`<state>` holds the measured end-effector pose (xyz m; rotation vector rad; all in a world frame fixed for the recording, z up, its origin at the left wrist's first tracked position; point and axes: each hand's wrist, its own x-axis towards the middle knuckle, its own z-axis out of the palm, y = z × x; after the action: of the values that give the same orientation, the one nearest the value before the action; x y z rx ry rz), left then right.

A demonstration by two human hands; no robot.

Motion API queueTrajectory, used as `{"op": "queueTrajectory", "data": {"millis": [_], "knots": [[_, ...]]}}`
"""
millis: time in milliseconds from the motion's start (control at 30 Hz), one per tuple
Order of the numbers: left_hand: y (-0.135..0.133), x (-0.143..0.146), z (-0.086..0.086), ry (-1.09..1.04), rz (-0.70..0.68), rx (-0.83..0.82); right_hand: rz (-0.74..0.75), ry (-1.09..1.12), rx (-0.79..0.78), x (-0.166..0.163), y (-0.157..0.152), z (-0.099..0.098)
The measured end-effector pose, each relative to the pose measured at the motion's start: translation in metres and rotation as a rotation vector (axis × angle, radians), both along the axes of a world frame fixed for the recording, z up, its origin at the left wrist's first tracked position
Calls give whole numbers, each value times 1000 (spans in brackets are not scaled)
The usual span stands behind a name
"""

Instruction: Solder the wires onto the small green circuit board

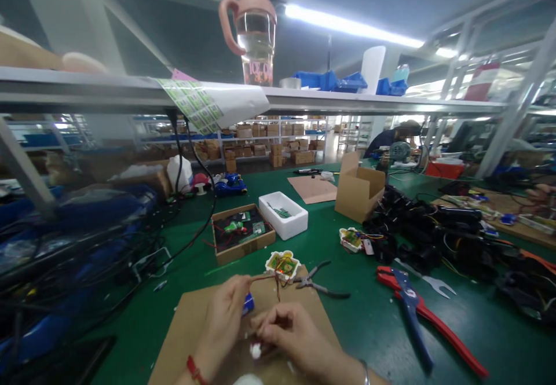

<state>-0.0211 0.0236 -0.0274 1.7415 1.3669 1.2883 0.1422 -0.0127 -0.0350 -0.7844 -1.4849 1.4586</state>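
Observation:
My left hand [222,314] is closed, with reddish wires [263,277] running from its fingertips to a circuit board in a white shell [282,264]. A blue cylinder [248,304] shows beside its palm; whether that hand grips it, I cannot tell. To the right, my right hand [296,334] pinches something thin, apparently a wire, largely hidden by the fingers. Just below those fingertips is a small blurred white connector [255,350]. Both hands are over a brown cardboard sheet [191,321]. Grey-handled pliers [309,282] lie by the shell.
Red-and-blue pliers [410,298] lie right, near black parts [417,223]. Ahead stand a cardboard tray [243,250] with boards, a white foam box [284,231] and an open carton [354,202]. A shelf [330,100] crosses above; a black cable [214,200] hangs left.

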Motion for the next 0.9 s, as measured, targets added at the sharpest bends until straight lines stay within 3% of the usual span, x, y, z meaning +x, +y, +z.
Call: {"op": "queueTrajectory", "data": {"millis": [67,167,267,333,433,600,800,900], "knots": [[5,-9,7,84,51,52,-19,-109,146,5,-2,9],[6,-14,14,245,37,93,-201,-267,330,20,5,16],[0,-7,14,398,-67,96,-438,-394,432,38,23,15],[-7,-1,11,491,-165,96,-517,-480,490,47,35,10],[-12,4,6,620,-236,106,-524,-611,559,53,48,1],[0,-10,7,793,-44,112,-498,-754,592,52,53,-10],[12,-30,23,866,170,156,-429,-754,646,37,37,2],[6,-26,36,842,140,189,-314,-713,681,27,23,7]]}}
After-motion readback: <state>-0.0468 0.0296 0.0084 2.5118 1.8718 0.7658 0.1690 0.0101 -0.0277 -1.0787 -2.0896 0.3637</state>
